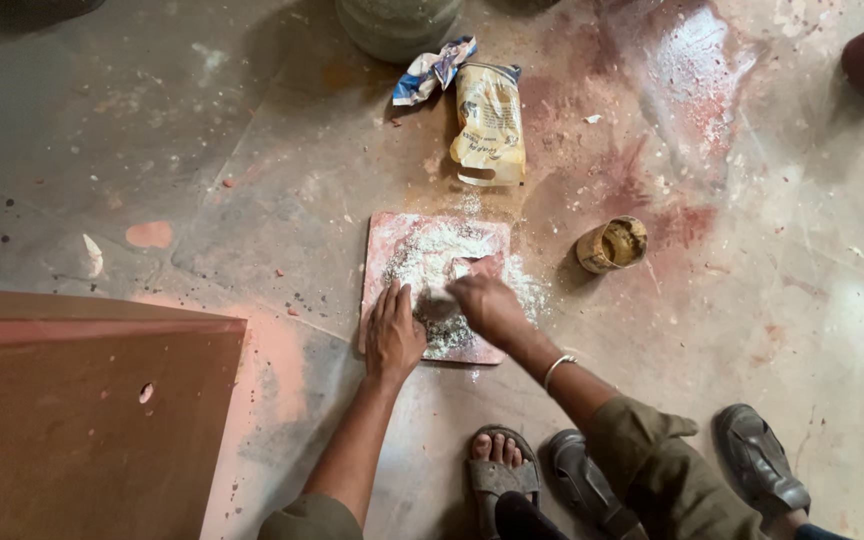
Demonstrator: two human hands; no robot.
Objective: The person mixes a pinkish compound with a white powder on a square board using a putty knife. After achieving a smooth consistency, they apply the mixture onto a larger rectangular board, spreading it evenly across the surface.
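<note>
- While both hands work the white powder heap (pixel 432 262) on the square pinkish slab (pixel 384 250), worth noting how close that heap sits to the slab's right edge.
- Left hand (pixel 393 335): flat, palm down, fingers together, pressed on slab's near-left part; grips nothing.
- Right hand (pixel 490 305): curled over a small grey lump or tool (pixel 439 304) at mid-slab; can't tell whether clamped on it or just pushing it.
- Hands near each other, almost touching at the grey lump.
- Slab lies flat on dusty floor (pixel 202 180), mid-scene, just near of the yellow bag (pixel 489 122).
- Slab roughly square, so no strong long axis; slightly longer near-to-far, edges tilted a bit off the view's frame.
- Bag's long axis runs near-far, cut mouth pointing near, toward slab.
- Risk 1: powder pushed off right edge, prob. by a hard sideways stroke; some already scattered there.
- Risk 2: slab skidding on dusty floor if left hand eases off.
- Risk 3: small open tin (pixel 612 244), right of slab, knocked over by right elbow/wrist swing.
- Risk 4: sandalled foot (pixel 497 465) close at near side, could nudge slab.
</note>
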